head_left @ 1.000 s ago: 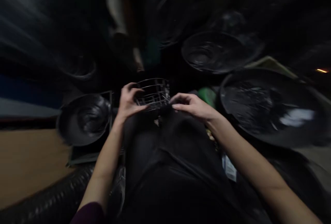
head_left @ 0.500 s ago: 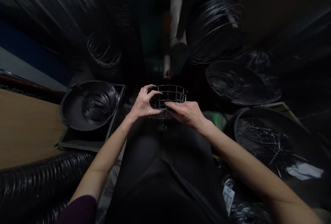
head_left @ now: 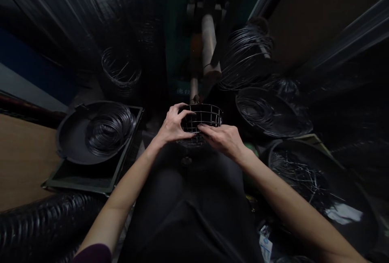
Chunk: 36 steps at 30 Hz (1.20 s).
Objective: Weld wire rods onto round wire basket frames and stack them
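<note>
A round wire basket [head_left: 211, 116] of thin metal rods is held between my two hands, just above my lap. My left hand [head_left: 175, 124] grips its left side, with the thumb low and the fingers over the rim. My right hand [head_left: 223, 136] is closed on the front right of the basket, fingertips pressed against the wires. Right behind the basket stands a machine with a thick metal arm [head_left: 209, 38] and a thinner rod [head_left: 193, 88] below it. The far underside of the basket is hidden.
To the left, a dark pan [head_left: 71, 133] holds wire rings [head_left: 111, 127] on a green-framed stand [head_left: 82, 184]. On the right are a pan of rings [head_left: 273, 121] and a larger pan [head_left: 349, 198] with short wire pieces [head_left: 304, 174]. Wire hoops [head_left: 246, 56] hang behind.
The view has shifted, so the surroundings sit lower in the picture and more of the machine shows. Both hands keep hold of the wire basket, with little change in grip.
</note>
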### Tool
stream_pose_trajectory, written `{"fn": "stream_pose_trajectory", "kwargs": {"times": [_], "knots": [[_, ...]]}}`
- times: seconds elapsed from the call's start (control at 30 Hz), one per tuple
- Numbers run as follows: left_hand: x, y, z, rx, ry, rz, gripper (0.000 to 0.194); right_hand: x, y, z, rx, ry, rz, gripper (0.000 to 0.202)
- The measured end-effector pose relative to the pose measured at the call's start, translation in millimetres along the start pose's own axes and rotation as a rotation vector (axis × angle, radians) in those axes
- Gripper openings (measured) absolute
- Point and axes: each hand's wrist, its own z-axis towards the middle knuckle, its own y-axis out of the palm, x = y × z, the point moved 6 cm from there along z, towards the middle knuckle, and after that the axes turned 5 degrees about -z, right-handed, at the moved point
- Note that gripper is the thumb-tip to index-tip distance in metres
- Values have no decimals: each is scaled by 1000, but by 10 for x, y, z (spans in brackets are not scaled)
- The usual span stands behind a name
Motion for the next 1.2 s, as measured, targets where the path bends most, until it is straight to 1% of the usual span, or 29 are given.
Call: {"fn": "stream_pose_trajectory", "kwargs": {"times": [0.2,0.37,0.53,0.63,0.73,0.87,1.0,1.1,1.2], "knots": [[-55,19,122,8,23,-22,65,74,-12,82,26,37,27,33],[-138,-4,242,10,0,-37,66,118,-15,197,29,43,-5,32],[-201,-30,313,4,15,-16,67,153,14,287,-12,71,-7,32],[-218,-43,335,-6,16,-22,66,171,15,255,-23,107,35,32],[-215,-65,359,-9,7,-20,67,210,-3,154,38,184,85,33],[-219,-80,424,-23,-10,-17,69,294,10,67,146,301,99,25],[-291,-96,560,-4,-43,-28,70,407,41,180,205,369,91,26],[-340,-101,637,-3,-59,-27,69,474,45,268,205,397,134,24],[-361,-101,669,-10,-42,-38,66,502,40,290,192,424,163,24]]}}
